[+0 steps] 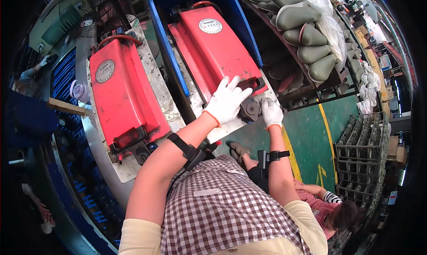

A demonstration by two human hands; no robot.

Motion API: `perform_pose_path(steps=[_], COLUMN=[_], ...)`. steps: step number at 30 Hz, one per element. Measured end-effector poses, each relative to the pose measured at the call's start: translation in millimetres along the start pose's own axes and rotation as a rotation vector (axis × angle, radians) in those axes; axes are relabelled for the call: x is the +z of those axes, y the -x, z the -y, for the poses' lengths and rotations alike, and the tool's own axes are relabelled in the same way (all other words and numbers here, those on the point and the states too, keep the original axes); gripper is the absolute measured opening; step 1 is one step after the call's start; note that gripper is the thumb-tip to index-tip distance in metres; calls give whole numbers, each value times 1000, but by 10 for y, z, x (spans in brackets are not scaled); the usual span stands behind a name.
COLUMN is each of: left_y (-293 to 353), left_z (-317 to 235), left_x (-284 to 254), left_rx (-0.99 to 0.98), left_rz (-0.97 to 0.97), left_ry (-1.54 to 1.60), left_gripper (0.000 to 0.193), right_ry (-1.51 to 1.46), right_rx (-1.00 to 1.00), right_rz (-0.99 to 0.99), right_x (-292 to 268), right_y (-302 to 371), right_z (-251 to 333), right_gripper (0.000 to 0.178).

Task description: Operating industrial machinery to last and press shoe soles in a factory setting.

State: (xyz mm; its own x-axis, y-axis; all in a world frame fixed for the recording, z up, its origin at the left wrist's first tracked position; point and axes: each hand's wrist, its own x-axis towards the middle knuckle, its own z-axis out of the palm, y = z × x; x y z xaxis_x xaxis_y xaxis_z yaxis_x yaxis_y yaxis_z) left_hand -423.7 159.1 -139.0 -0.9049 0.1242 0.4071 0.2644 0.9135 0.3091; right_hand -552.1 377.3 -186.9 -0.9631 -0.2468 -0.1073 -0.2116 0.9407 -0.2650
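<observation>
A red machine cover (218, 46) with a round white dial plate (210, 26) lies in front of me on a worn pale base. My left hand (226, 103), in a white knitted glove, rests over the cover's near end with its fingers spread, beside a black handle-like bracket (251, 84). Just below that bracket sits a dark round knob-like part (250, 109), between my two hands. My right hand (271, 112), gloved too, is at the machine's right near corner. Its fingers are curled in, and whatever they grip there is hidden.
A second red machine (120, 86) stands to the left. Blue panels (169, 46) surround the nearer one. Olive-green shoe-shaped pieces (311, 46) crowd a rack at the upper right. A wire rack (360, 152) stands at right; a person in red check (316, 206) is close behind my right arm.
</observation>
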Motion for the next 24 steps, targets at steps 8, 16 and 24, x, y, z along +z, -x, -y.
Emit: perform_pose_path(steps=[8,16,24], left_y=[-129,-585,-1355], left_z=[-67,-30,375], left_x=[-7,-905,-2010], left_rx=[-35,34,160], left_rz=[-31,-223,-480], left_ry=[0,101,175], left_gripper=[55,49,46], right_ry=[-218,-285,120], right_rx=[60,-565,-467], right_rz=[314,12,-218], right_x=[98,-451,527], right_y=[1452,933,-577], right_z=[66,589,1576], right_gripper=[67,26,92])
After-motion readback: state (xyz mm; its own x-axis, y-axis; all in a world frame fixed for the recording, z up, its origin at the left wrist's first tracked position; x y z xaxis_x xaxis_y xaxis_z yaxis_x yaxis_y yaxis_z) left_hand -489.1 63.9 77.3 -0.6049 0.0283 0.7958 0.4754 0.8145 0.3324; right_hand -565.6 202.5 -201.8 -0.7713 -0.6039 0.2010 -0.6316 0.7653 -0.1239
